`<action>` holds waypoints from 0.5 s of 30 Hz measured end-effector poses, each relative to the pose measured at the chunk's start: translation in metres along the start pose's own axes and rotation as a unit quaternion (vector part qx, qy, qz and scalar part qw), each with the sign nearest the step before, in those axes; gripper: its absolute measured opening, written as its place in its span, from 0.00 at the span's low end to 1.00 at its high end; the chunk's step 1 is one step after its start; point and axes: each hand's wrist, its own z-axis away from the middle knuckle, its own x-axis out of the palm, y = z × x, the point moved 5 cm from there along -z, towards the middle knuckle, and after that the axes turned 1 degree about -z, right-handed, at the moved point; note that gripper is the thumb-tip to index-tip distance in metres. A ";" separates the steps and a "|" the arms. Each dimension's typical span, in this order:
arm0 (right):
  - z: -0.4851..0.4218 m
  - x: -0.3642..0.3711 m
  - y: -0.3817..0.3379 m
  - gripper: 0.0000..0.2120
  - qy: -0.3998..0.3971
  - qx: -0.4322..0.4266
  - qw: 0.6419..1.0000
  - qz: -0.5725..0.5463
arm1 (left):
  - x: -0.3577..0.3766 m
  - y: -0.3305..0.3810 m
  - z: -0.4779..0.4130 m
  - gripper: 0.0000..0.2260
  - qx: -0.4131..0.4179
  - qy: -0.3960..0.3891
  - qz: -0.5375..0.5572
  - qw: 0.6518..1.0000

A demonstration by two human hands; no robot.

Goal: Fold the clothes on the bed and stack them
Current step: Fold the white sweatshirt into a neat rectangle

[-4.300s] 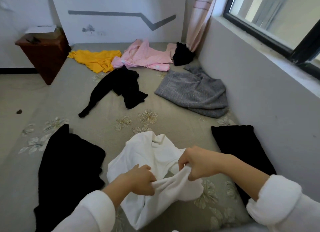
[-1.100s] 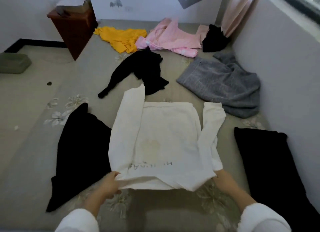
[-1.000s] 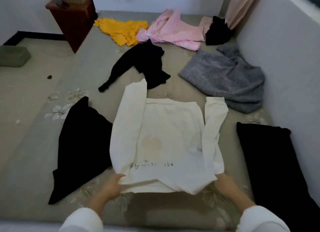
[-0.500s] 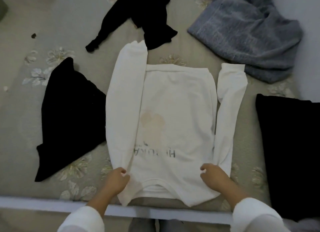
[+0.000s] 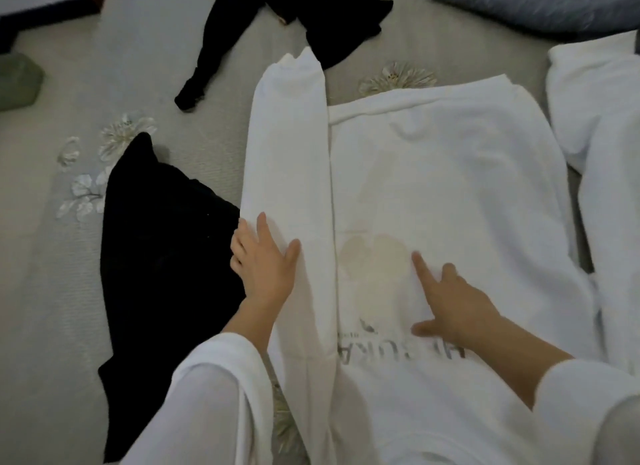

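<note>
A white sweatshirt (image 5: 457, 187) lies spread flat on the bed, back up, with faint lettering near its hem. Its left sleeve (image 5: 287, 145) runs straight along the body; the right sleeve (image 5: 602, 145) lies at the frame's right edge. My left hand (image 5: 265, 260) rests flat with straight fingers on the outer edge of the left sleeve. My right hand (image 5: 450, 305) lies on the sweatshirt's body with the index finger stretched forward and the thumb out to the left.
A black garment (image 5: 166, 263) lies left of the sweatshirt, touching the sleeve. Another black garment (image 5: 311, 10) sprawls at the top. A grey garment (image 5: 540, 3) fills the top right. The floral bedsheet (image 5: 104, 145) shows between them, and a green object (image 5: 17, 80) sits at far left.
Both hands let go of the sweatshirt's hem and moved up: the left onto the left sleeve, the right onto the body. The camera has come closer and lower.
</note>
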 end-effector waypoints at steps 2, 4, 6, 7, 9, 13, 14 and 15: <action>-0.012 -0.002 -0.001 0.63 -0.028 0.011 0.999 0.020 | 0.011 0.015 -0.014 0.32 0.035 0.012 -0.004 0.999; -0.024 -0.003 -0.005 0.69 -0.043 0.030 0.997 0.060 | 0.026 0.037 -0.021 0.33 0.087 -0.015 -0.012 0.996; -0.034 -0.002 -0.009 0.72 -0.063 0.056 0.991 0.104 | 0.041 0.051 -0.025 0.27 0.112 -0.047 -0.058 0.991; -0.038 0.000 -0.012 0.73 -0.074 0.067 0.987 0.124 | 0.042 0.053 -0.028 0.20 0.118 -0.045 -0.060 0.990; -0.042 0.001 -0.016 0.72 -0.090 0.085 0.981 0.153 | 0.028 0.047 -0.033 0.12 0.105 -0.014 0.076 0.991; -0.046 0.000 -0.019 0.73 -0.103 0.097 0.976 0.168 | -0.037 -0.020 -0.021 0.13 -0.075 0.163 0.408 0.895; -0.047 0.000 -0.020 0.74 -0.104 0.094 0.975 0.172 | -0.051 -0.042 -0.012 0.11 -0.123 0.214 0.449 0.859; -0.047 0.000 -0.019 0.74 -0.105 0.093 0.975 0.174 | -0.060 -0.067 -0.002 0.10 -0.170 0.257 0.484 0.819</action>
